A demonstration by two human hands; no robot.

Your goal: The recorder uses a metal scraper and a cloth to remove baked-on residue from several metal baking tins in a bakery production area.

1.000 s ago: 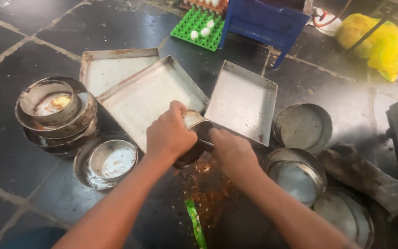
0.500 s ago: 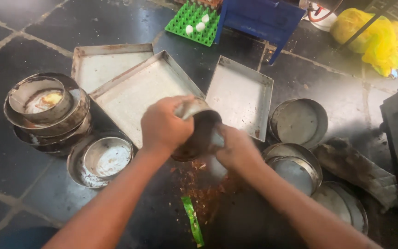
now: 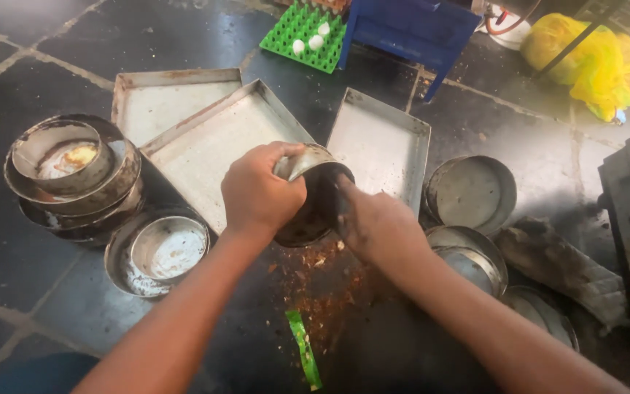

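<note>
Metal round baking tin (image 3: 313,195), small and dark inside, tilted on its side above the dark tiled floor (image 3: 30,284); left hand (image 3: 260,193) closed around its rim and outer wall, gripping it; right hand (image 3: 373,222) pressed to the tin's open mouth, fingers reaching inside, whether curled or flat cannot be told.
Below both hands: brown crumbs (image 3: 322,281) scattered on the floor; green strip (image 3: 305,357) lying just beyond the crumbs, toward the wearer.
Left of the left hand: stack of round tins (image 3: 74,179), the top one soiled; nearer, a small round tin nested in a wider one (image 3: 160,252).
Behind the left hand: two rectangular metal trays (image 3: 205,138), overlapping; a third tray (image 3: 384,146) behind the right hand, propped at a slant.
Right of the right hand: round tin (image 3: 472,193); further round tins (image 3: 475,259) close by the forearm; grey folded cloth (image 3: 559,263).
Far side: green egg tray (image 3: 304,33) with white eggs; blue crate (image 3: 413,29); yellow bag (image 3: 592,55).
</note>
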